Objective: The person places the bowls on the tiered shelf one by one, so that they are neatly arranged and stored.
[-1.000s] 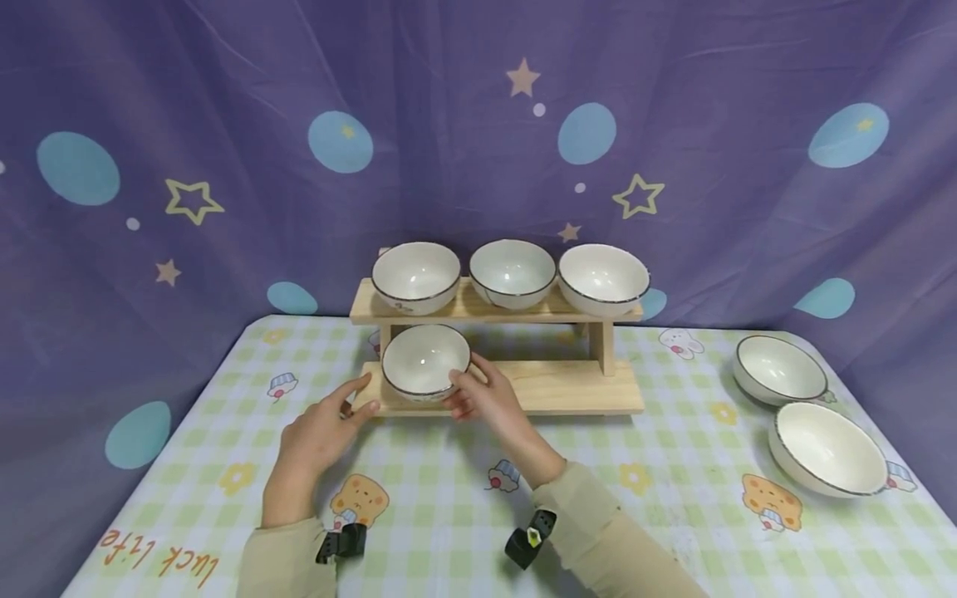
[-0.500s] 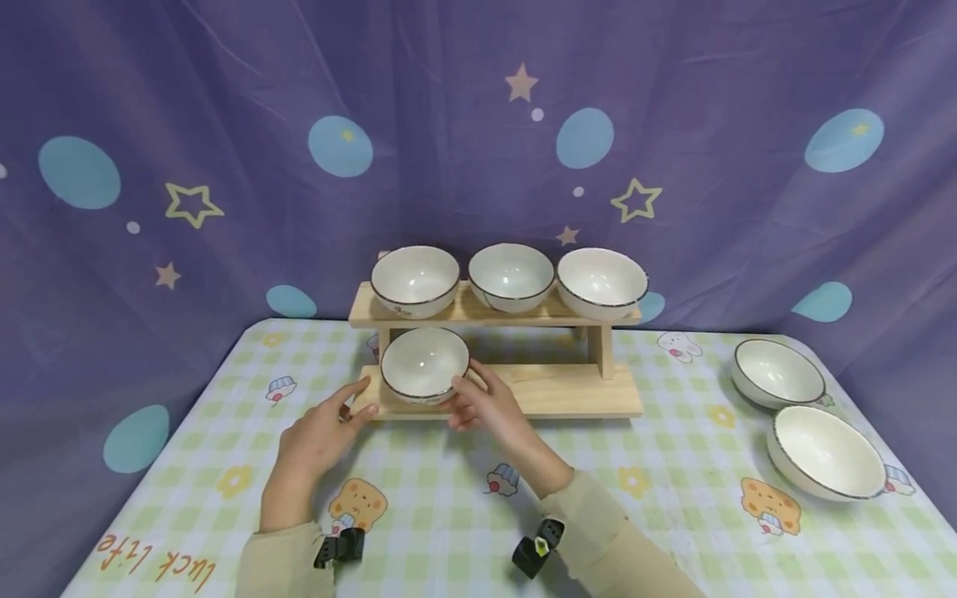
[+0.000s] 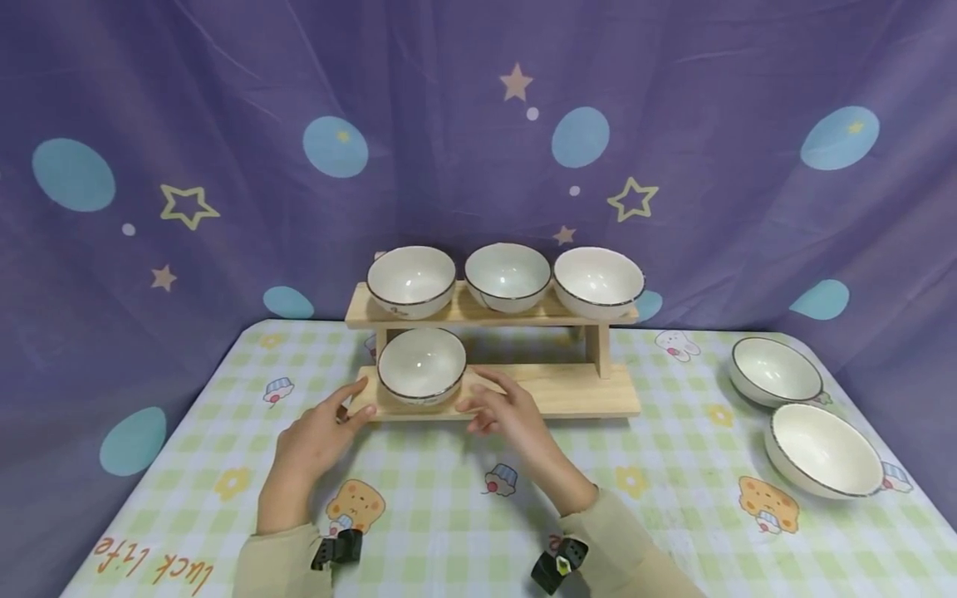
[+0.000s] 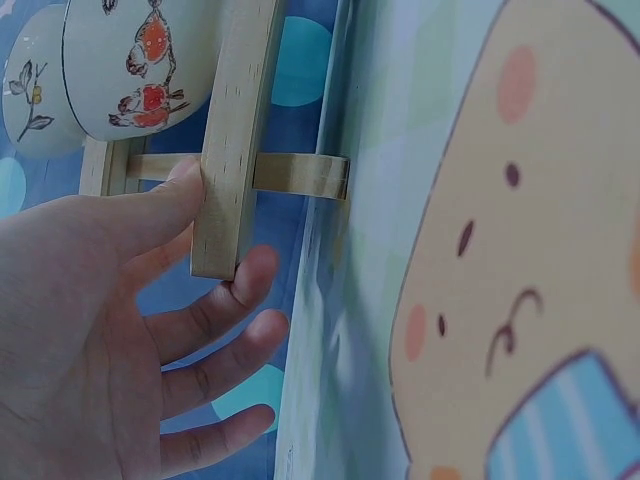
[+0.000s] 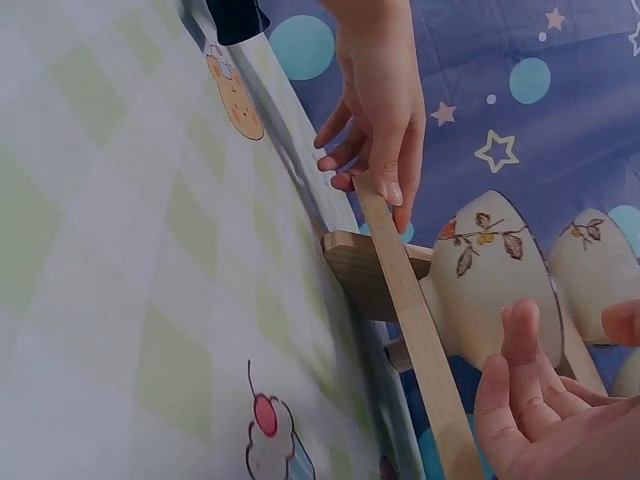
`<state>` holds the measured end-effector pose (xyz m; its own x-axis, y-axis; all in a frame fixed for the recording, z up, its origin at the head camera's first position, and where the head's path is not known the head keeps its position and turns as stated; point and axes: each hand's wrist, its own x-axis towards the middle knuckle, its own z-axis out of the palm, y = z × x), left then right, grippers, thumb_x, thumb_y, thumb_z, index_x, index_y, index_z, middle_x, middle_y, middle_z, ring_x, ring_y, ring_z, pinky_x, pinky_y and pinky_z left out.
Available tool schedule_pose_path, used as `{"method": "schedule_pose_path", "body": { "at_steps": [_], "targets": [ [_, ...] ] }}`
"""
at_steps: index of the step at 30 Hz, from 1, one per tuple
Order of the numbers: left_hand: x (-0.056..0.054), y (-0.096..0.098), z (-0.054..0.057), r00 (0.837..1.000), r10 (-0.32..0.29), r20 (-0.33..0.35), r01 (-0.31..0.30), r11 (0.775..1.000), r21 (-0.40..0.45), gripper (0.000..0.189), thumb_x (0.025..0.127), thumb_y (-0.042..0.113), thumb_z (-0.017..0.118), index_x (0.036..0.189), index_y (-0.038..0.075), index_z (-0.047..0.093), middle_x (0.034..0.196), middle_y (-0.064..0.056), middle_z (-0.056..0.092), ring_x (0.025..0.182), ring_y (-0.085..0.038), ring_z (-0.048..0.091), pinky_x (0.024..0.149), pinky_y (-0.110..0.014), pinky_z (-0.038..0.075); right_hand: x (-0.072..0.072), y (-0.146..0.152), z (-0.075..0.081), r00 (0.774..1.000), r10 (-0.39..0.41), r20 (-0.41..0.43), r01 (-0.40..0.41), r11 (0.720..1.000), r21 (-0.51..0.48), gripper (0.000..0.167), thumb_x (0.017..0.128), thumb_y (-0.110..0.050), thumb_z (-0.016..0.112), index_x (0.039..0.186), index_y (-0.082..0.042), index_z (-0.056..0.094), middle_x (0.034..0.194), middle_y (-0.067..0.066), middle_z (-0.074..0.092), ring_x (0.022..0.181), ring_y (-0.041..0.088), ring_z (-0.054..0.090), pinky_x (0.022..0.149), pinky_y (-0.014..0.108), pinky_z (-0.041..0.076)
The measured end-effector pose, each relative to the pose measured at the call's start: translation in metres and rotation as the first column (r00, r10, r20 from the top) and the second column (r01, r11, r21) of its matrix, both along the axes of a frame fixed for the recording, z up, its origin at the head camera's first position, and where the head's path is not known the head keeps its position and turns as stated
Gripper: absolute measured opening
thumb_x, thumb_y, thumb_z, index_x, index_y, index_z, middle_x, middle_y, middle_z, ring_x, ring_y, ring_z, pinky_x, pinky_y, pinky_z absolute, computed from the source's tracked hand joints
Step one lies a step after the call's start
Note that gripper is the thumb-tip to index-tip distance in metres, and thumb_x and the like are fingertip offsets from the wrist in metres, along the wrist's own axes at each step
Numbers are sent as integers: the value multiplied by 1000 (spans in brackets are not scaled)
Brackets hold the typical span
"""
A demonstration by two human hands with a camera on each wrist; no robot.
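Note:
A white bowl with a dark rim (image 3: 422, 365) sits upright at the left of the lower tier of a two-tier wooden rack (image 3: 568, 390). My left hand (image 3: 308, 440) holds the left end of that lower board; in the left wrist view the thumb lies over the board (image 4: 228, 160) and a finger comes under its corner. Just right of the bowl, my right hand (image 3: 519, 419) has its fingers loosely bent and holds nothing. The right wrist view shows its fingers (image 5: 520, 335) close to the bowl's patterned side (image 5: 485, 265).
On the upper tier stand three bowls in a row: left (image 3: 411, 282), middle (image 3: 508, 278) and right (image 3: 598, 282). Two more, one greenish-white bowl (image 3: 776, 371) and one cream bowl (image 3: 826, 451), rest on the checked tablecloth (image 3: 673, 531) at right. A purple curtain (image 3: 449, 199) hangs behind.
The right hand has let go of the bowl's right side and moved slightly right and away from it. The bowl stays on the lower tier; the left hand stays at the board's end.

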<state>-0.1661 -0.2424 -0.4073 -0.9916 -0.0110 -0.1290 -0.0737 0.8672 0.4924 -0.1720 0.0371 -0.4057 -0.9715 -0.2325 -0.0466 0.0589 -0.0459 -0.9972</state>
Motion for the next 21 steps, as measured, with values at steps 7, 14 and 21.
{"method": "schedule_pose_path", "body": {
  "at_steps": [7,14,21],
  "targets": [
    [0,0,0,1000,-1,4,1,1000,5,71,105,58,52,160,16,41,125,-23,64,83,-27,64,60,-38,43,9,22,2,999,-4,-49,6,998,57,48,107,-20,55,150,1,48,98,15,76,71,17,67,77,31,56],
    [1,0,1,1000,-3,2,3,1000,15,70,105,57,52,160,16,40,126,-24,64,77,-24,61,59,-37,42,16,53,1,996,-7,-89,16,994,106,42,109,-15,53,145,4,51,98,16,75,77,31,69,77,34,57],
    [0,1,0,1000,3,7,-3,1000,18,70,105,57,52,160,16,40,125,-23,64,78,-24,61,60,-37,42,28,84,0,994,-16,-108,34,986,161,39,109,-16,53,142,6,54,101,18,74,78,27,69,77,36,57]
  ]
}}
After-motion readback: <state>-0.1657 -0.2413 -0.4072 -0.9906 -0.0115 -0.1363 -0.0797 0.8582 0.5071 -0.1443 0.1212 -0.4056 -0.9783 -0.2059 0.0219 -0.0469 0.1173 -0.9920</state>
